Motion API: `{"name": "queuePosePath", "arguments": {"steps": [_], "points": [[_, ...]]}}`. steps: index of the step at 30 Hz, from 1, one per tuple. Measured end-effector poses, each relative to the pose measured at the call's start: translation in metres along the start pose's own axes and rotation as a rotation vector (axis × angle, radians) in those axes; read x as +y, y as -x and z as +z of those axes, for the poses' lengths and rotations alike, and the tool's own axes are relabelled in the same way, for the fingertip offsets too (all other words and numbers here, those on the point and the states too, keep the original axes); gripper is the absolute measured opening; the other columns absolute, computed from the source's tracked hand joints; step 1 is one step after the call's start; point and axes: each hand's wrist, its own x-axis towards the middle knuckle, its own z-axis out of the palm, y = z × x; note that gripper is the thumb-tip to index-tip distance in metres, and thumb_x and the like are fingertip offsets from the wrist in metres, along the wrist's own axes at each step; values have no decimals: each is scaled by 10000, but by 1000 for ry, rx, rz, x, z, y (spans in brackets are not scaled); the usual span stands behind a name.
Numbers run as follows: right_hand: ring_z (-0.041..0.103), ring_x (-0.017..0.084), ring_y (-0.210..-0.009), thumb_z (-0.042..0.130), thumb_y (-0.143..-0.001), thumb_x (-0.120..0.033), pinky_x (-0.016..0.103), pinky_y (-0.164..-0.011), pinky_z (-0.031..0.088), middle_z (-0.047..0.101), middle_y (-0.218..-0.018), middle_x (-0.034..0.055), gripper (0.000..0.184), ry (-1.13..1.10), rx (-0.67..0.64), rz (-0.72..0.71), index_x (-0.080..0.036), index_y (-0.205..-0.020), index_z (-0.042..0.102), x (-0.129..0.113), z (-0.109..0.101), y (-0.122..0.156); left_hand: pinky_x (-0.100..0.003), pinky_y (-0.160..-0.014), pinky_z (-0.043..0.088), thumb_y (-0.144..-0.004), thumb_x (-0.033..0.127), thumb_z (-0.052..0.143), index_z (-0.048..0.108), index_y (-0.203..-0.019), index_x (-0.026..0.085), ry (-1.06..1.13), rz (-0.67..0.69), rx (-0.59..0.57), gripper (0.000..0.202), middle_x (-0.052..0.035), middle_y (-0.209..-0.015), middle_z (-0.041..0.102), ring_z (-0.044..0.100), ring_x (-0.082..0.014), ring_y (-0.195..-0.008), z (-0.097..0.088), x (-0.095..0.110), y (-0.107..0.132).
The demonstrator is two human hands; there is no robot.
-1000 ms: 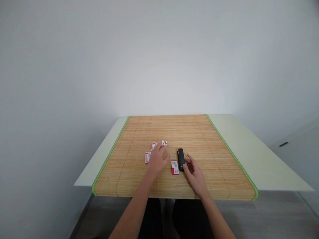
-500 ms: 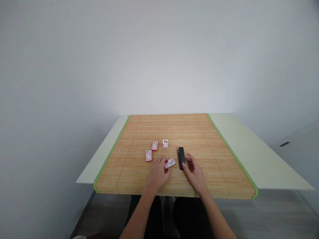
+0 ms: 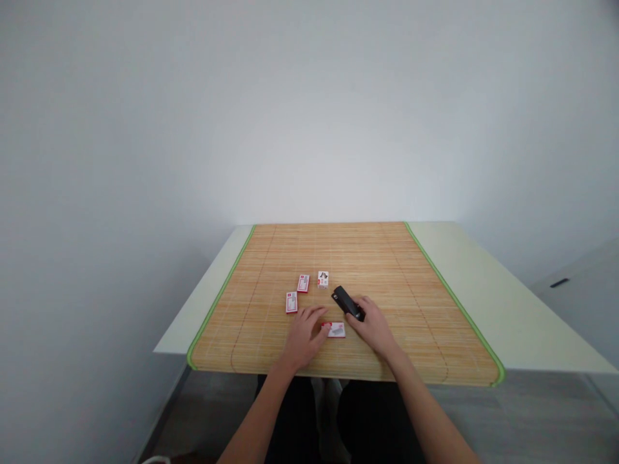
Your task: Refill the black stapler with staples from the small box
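A black stapler lies tilted on the bamboo mat, its near end under the fingers of my right hand, which grips it. My left hand rests on the mat with its fingertips touching a small red and white box lying flat. Two more red and white boxes lie to the left of the stapler. A small white box with a dark picture stands behind them.
The mat with green edging covers the middle of a pale table that stands against a white wall. Bare table strips run along both sides. The table's near edge is close to my body, with grey floor beyond it.
My right hand closed on the stapler and turned it from straight to slanted, its far end swinging left. My left hand drew the red and white box nearer and laid it flat.
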Motion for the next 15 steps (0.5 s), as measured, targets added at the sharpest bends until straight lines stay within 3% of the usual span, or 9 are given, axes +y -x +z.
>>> {"name": "queuePosePath", "arguments": {"steps": [7,15], "points": [[674,267,-1106,702,-783,-220,465,-1041,495,757,-1163,29,408,-98,-272,-83,-277,-1185,742,4,-14,-49,-543,-1194,317,-1014,498,494,401,-1554,358,-210,-5,-5,565,-44,-1624,377,348,-303,-1467,6,3,2],[705,270,-1074,727,-765,-224,467,-1014,520,772,-1155,22,398,-178,-321,-97,-281,-1158,764,8,-12,-57,-580,-1192,294,-993,552,503,377,-1567,377,-245,-19,18,614,-39,-1635,366,353,-343,-1461,12,5,1]]}}
